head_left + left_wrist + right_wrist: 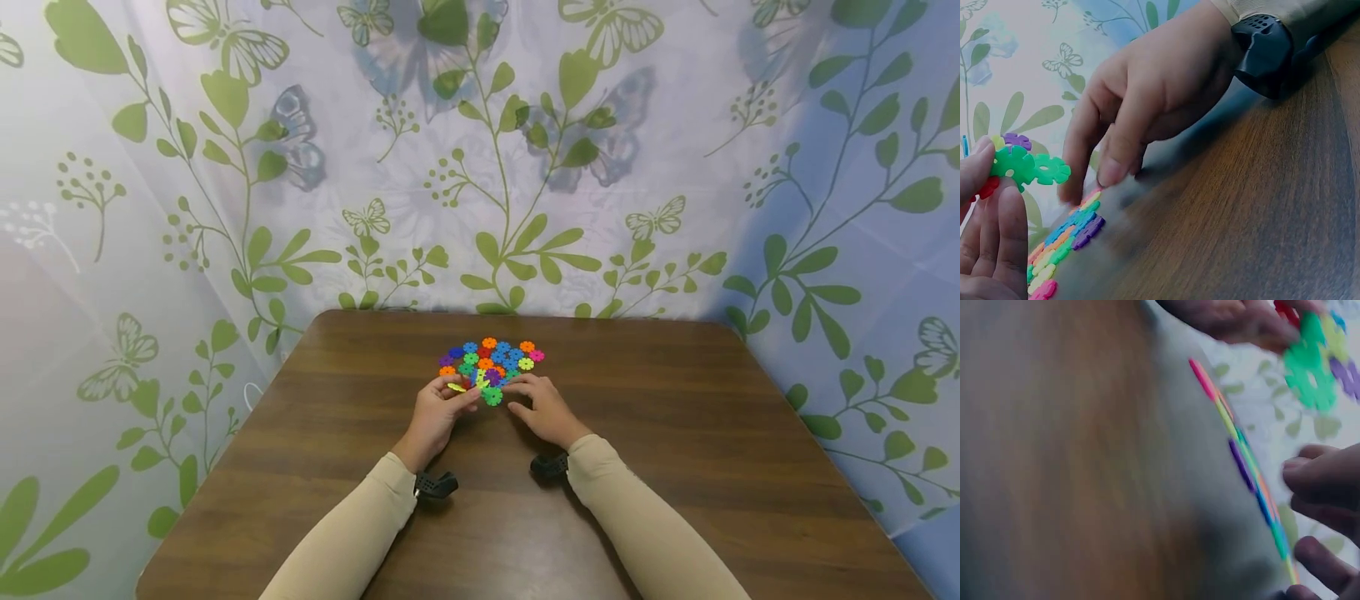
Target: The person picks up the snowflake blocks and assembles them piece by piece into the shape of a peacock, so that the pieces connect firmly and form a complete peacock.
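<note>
Fingers point(1011, 212) of your L hand point(435, 414) are pinching a joined cluster of notched, flower-shaped plastic discs point(1015, 164) in green, yellow, purple, red & blue, thumb & fingertips gripping one side. It's up off the brown wood-grain table point(675, 467), approx. btwn your hands. In L wrist view its two green discs run roughly horiz., the end disc point(1052, 169) pointing away from your L fingertips, twd your R hand point(547, 410); a purple disc point(1017, 141) sticks up above them. Can't tell the whole cluster's long axis, since L fingers hide part of it. Your R fingers are apart, slightly bent & empty as far as shows, tips near the loose multicolour plastic flower discs point(501, 356) lying flat on the table.
</note>
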{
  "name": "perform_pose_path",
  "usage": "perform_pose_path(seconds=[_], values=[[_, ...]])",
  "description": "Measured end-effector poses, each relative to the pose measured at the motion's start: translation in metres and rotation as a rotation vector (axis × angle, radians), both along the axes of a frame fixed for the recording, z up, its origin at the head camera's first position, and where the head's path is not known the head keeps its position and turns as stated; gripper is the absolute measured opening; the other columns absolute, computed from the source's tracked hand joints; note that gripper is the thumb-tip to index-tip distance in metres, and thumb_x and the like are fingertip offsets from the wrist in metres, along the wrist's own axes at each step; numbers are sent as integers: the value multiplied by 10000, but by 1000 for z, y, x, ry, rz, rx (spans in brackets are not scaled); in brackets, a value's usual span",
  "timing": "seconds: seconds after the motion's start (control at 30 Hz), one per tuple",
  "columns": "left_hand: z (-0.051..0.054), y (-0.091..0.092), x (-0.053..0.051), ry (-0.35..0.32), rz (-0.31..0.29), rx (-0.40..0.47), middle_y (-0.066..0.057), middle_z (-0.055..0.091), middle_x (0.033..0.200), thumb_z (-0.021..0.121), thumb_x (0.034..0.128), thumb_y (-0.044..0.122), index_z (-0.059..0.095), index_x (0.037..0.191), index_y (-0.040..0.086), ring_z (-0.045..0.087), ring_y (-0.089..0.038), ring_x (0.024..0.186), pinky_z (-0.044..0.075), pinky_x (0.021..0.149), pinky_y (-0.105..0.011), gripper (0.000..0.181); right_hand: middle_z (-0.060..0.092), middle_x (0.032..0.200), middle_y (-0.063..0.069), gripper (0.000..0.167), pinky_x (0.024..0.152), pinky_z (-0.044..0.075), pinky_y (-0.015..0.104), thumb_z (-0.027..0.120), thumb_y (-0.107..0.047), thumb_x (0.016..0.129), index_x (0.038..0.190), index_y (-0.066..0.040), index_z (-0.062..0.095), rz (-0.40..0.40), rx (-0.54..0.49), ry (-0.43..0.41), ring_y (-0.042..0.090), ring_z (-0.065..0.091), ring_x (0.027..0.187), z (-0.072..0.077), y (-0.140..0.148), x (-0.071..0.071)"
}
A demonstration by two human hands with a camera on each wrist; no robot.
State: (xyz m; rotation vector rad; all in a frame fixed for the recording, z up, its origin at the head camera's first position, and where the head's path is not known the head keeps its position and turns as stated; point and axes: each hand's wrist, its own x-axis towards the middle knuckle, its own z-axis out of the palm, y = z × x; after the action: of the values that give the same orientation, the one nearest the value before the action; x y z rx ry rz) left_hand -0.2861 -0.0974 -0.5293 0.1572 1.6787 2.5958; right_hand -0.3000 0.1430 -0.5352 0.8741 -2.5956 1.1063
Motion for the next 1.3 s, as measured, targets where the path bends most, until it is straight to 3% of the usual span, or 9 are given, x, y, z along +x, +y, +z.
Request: perform_pose_path(seconds=[0.13, 0.27, 0.5, 0.73, 1.0, 1.17, 1.3], values=[[1, 0, 0, 3, 11, 11, -140, 711, 1060, 812, 909, -40, 638, 1133, -35, 708, -210, 745, 623, 726, -336, 284, 614, 1442, 163, 310, 1007, 370, 633, 690, -69, 1029, 1336, -31, 720, 83, 152, 34, 404, 498, 1260, 1, -7, 4], [1, 0, 0, 8, 8, 14, -142, 702, 1072, 803, 914, -48, 632, 1140, -41, 707, -203, 753, 622, 724, -332, 284, 617, 1441, 165, 284, 996, 366, 626, 683, -72, 1034, 1311, -53, 745, 80, 220, 40, 389, 500, 1289, -1, -8, 4], [1, 0, 0, 14, -6, 5, -151, 713, 1096, 823, 906, -22, 609, 1212, -108, 721, -275, 813, 625, 749, -357, 383, 731, 1265, 80, 124, 1031, 476, 529, 800, -58, 947, 1063, -70, 841, 2, 114, 62, 307, 616, 1149, 1, -6, 4], [-5, -1, 0, 39, -44, -37, -171, 739, 1045, 820, 920, 9, 624, 1229, -130, 722, -317, 800, 627, 778, -411, 392, 761, 1152, 38, 89, 992, 520, 483, 832, -39, 911, 983, -90, 844, -9, 80, 63, 265, 658, 1072, 0, -4, 6], [-5, -1, 0, 47, -96, -46, -161, 745, 1044, 785, 961, 43, 564, 1317, -193, 730, -263, 806, 623, 796, -384, 481, 724, 1022, -5, 229, 811, 594, 369, 863, -7, 870, 1068, -111, 815, -135, -145, -110, 173, 670, 861, 0, 4, 4], [-5, 0, -1, 65, -130, -71, -161, 725, 1132, 763, 985, 68, 607, 1268, -189, 731, -268, 827, 621, 795, -382, 412, 777, 1050, 27, 189, 836, 598, 345, 817, -55, 934, 1123, -65, 814, -191, -297, -160, 200, 714, 924, 1, 12, -1], [-4, 1, -1, 76, -151, -87, -211, 676, 1266, 764, 983, 57, 632, 1252, -164, 726, -246, 819, 620, 778, -372, 373, 764, 1113, 131, 238, 841, 593, 294, 782, -78, 972, 1189, 20, 777, -190, -474, -222, 271, 713, 980, 6, 14, 0]])
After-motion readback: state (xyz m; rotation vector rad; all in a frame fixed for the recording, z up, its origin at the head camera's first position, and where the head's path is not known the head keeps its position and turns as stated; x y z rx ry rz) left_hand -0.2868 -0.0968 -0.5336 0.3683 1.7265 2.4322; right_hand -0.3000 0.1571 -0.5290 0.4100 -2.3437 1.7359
